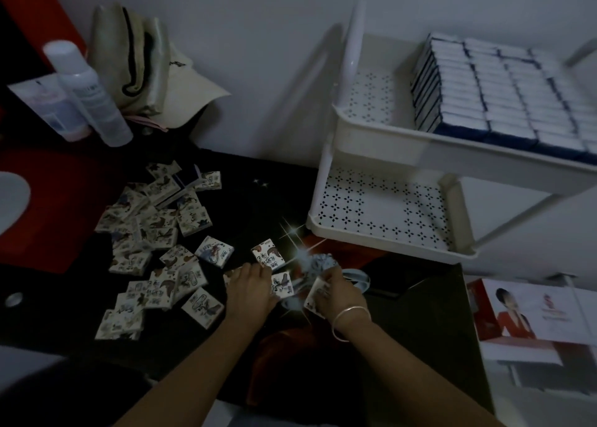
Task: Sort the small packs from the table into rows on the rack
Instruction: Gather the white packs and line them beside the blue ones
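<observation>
Right hand (336,292) grip apparently around pack (315,296), mostly hidden

The small packs (155,245) at nine o'clock are white with blue and brown drawings, on a black tabletop (268,200). The rack (384,213) at two o'clock is white, its shelves pierced with a dark diamond pattern; its stacked packs (504,97) are white-topped with navy sides.
</observation>
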The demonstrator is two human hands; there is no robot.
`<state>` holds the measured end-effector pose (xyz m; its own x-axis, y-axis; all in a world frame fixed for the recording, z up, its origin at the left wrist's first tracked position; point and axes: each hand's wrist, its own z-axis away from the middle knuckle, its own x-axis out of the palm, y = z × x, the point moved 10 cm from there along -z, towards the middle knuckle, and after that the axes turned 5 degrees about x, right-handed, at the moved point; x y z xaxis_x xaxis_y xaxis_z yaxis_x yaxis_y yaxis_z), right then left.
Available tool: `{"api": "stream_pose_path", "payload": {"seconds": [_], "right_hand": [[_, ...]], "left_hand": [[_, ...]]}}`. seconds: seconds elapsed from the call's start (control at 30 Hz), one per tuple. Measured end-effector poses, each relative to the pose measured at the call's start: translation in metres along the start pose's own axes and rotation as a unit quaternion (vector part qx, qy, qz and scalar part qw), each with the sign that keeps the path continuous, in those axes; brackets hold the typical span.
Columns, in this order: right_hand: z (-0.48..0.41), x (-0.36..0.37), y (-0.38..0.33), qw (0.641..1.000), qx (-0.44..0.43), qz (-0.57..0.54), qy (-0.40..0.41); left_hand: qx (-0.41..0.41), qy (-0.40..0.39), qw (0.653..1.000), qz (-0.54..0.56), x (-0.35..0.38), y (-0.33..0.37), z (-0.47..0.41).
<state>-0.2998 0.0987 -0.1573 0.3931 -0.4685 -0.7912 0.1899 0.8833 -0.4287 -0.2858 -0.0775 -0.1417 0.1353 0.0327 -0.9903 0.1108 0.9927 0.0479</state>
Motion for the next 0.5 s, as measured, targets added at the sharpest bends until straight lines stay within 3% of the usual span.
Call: {"api": "stream_pose_path", "payload": {"seconds": [0.13,0.23,0.37,0.43,0.5], "right_hand": [[0.008,-0.027,-0.016,0.994,-0.035,-0.103,0.01],[0.023,-0.078,-0.042,0.979,-0.11,-0.152,0.078],[0.061,-0.175,-0.069,0.935,-0.194,-0.227,0.193],[0.085,-0.227,-0.085,0.908,-0.236,-0.261,0.229],[0.11,-0.277,-0.103,0.876,-0.292,-0.281,0.262]], "left_hand": [[0.008,0.008,1.0,0.009,-0.003,-0.001,-0.005],[0.035,0.069,0.984,0.161,-0.031,0.002,-0.004],[0.025,0.127,0.903,0.409,-0.114,0.005,-0.007],[0.034,0.151,0.864,0.479,-0.167,0.01,-0.012],[0.097,0.22,0.829,0.505,-0.235,0.022,-0.01]]}}
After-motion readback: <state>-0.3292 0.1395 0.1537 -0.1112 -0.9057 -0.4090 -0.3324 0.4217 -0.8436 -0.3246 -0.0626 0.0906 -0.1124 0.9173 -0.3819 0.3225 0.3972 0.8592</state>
